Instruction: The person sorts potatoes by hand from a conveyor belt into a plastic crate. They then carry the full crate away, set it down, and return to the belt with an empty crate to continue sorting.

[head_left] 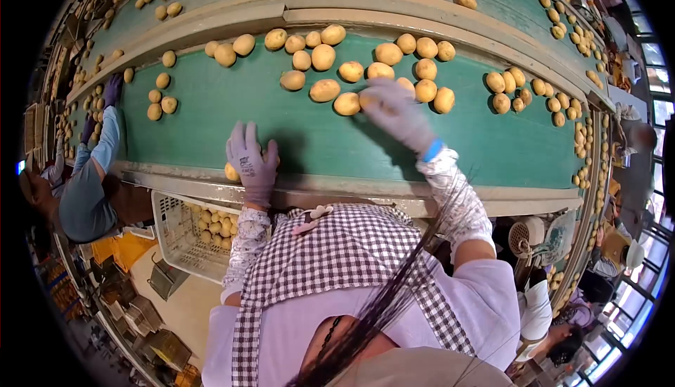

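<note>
The left hand, in a grey glove, lies palm down at the near edge of the green conveyor belt. Its fingers are stretched out flat and released. A potato shows under the outer side of this hand, touching it.

The right hand, also gloved, is blurred as it reaches further out across the belt. Whether it is grasping anything cannot be told. Its fingertips are at a loose cluster of potatoes, and more potatoes lie just beyond it and on either side.

Below the left hand, under the belt's edge, a pale plastic crate holds small potatoes. Well off to the left of that hand, a co-worker's arm in a blue sleeve reaches onto the same belt.
</note>
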